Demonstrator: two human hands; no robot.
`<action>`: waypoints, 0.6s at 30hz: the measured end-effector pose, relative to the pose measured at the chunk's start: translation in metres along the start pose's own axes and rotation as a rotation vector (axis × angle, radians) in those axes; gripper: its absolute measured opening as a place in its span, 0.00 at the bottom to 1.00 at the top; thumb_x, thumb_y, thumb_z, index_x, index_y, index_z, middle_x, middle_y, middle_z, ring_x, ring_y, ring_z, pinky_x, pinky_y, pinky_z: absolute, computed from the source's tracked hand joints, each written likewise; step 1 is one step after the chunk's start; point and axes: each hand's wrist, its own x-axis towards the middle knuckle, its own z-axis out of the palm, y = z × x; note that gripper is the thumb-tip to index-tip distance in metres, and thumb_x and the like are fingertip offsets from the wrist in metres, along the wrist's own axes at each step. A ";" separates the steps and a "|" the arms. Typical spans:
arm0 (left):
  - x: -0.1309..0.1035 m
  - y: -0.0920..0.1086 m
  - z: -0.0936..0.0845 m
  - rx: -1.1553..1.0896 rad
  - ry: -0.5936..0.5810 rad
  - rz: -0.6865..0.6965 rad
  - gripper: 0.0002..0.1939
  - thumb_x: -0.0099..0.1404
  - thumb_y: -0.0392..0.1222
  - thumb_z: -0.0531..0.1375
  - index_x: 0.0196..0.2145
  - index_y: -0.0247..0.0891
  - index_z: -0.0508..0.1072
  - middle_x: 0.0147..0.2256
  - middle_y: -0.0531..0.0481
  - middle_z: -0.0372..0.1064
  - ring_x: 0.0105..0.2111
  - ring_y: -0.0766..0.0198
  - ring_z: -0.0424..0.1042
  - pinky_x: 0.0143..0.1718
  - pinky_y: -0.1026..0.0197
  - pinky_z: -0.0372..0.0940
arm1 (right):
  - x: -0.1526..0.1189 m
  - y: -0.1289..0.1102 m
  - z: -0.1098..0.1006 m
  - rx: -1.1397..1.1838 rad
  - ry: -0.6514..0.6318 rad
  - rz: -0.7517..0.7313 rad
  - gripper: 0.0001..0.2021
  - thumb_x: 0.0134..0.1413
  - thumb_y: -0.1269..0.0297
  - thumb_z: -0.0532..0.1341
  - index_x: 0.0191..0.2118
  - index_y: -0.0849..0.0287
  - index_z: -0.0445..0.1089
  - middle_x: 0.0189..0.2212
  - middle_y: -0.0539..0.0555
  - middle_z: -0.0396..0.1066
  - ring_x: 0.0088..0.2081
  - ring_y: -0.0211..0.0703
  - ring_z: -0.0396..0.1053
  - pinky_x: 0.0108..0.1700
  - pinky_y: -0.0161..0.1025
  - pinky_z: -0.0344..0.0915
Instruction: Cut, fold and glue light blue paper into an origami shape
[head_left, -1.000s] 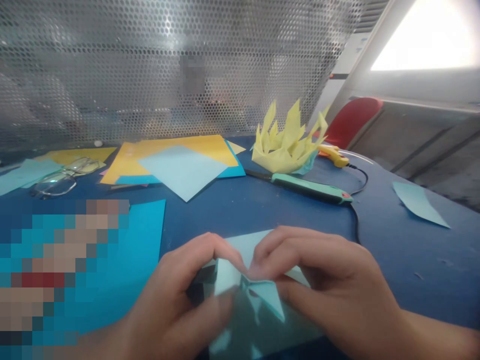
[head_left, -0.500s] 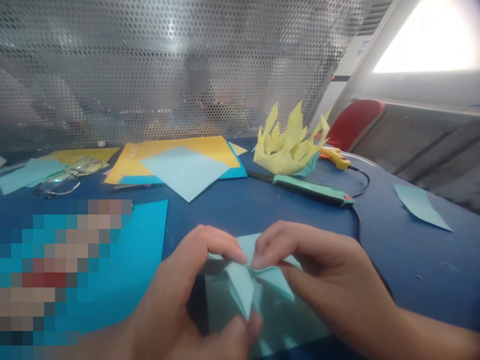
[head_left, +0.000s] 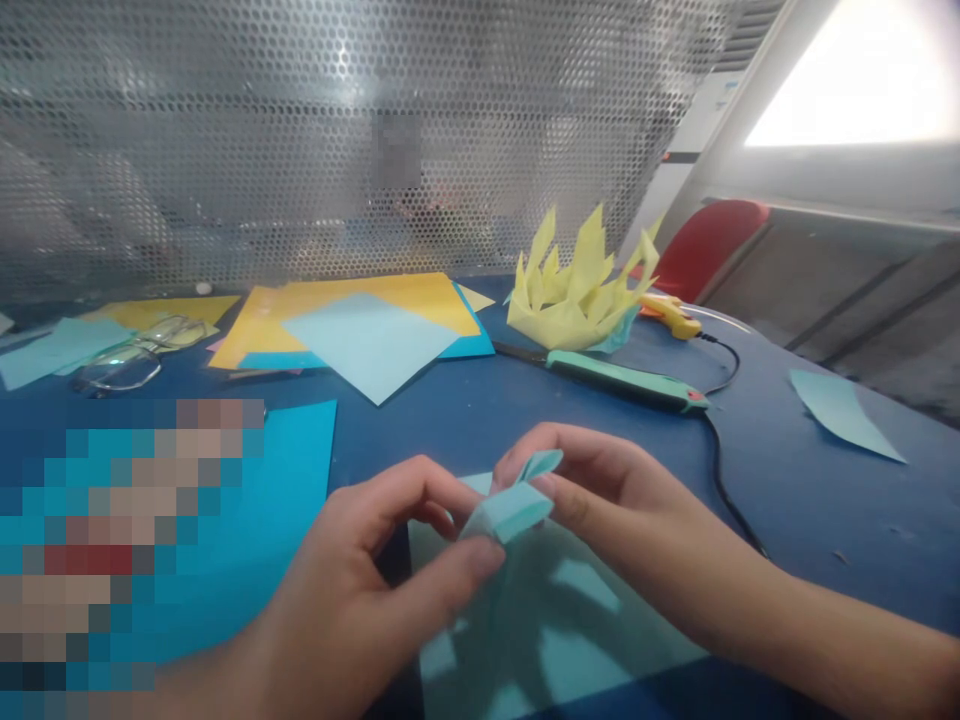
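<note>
Between both hands is a small light-blue folded paper piece (head_left: 517,512), with a looped flap standing up at its right. My left hand (head_left: 397,560) pinches its left side, thumb in front and fingers behind. At the right side, my right hand (head_left: 615,500) grips the paper between thumb and fingers, its fingertips partly hidden behind the flap. Beneath the hands a flat light-blue sheet (head_left: 570,650) lies on the blue table, darkened by their shadows.
Beyond the hands lie a green-and-black corded tool (head_left: 626,380), a yellow folded-paper crown shape (head_left: 570,310) and stacked orange and blue sheets (head_left: 262,320). Eyeglasses (head_left: 124,365) rest at left, near a blurred-out area over a bright blue sheet (head_left: 292,500). A light-blue scrap (head_left: 844,410) lies right.
The folded paper has turned in my hands: its pointed flaps hung downward before, and now its folds point up and right. My left thumb has risen onto it.
</note>
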 end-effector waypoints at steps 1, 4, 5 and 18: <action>0.001 -0.001 0.001 0.033 0.015 0.001 0.04 0.63 0.41 0.64 0.30 0.46 0.74 0.30 0.59 0.75 0.32 0.68 0.74 0.34 0.68 0.69 | 0.000 0.000 -0.001 -0.015 0.015 0.006 0.12 0.55 0.54 0.71 0.32 0.57 0.74 0.29 0.47 0.74 0.31 0.33 0.68 0.37 0.30 0.66; -0.001 -0.006 0.001 0.147 0.109 0.112 0.06 0.63 0.38 0.63 0.37 0.48 0.70 0.36 0.60 0.73 0.35 0.68 0.73 0.36 0.68 0.70 | 0.001 0.002 -0.002 -0.062 0.061 0.021 0.14 0.54 0.52 0.71 0.33 0.57 0.73 0.29 0.46 0.72 0.31 0.33 0.66 0.34 0.30 0.64; -0.003 -0.007 0.000 0.197 0.160 0.199 0.10 0.65 0.37 0.62 0.41 0.49 0.68 0.38 0.59 0.71 0.36 0.69 0.72 0.37 0.68 0.70 | 0.001 0.002 -0.002 -0.073 0.070 0.024 0.15 0.54 0.51 0.71 0.33 0.57 0.73 0.28 0.46 0.71 0.31 0.33 0.65 0.33 0.30 0.63; -0.001 -0.010 -0.003 1.178 0.282 0.850 0.13 0.69 0.28 0.59 0.44 0.45 0.73 0.44 0.49 0.56 0.44 0.58 0.61 0.48 0.57 0.58 | 0.003 -0.002 -0.003 -0.174 0.079 0.158 0.15 0.48 0.54 0.73 0.31 0.59 0.72 0.22 0.44 0.63 0.25 0.32 0.57 0.29 0.32 0.58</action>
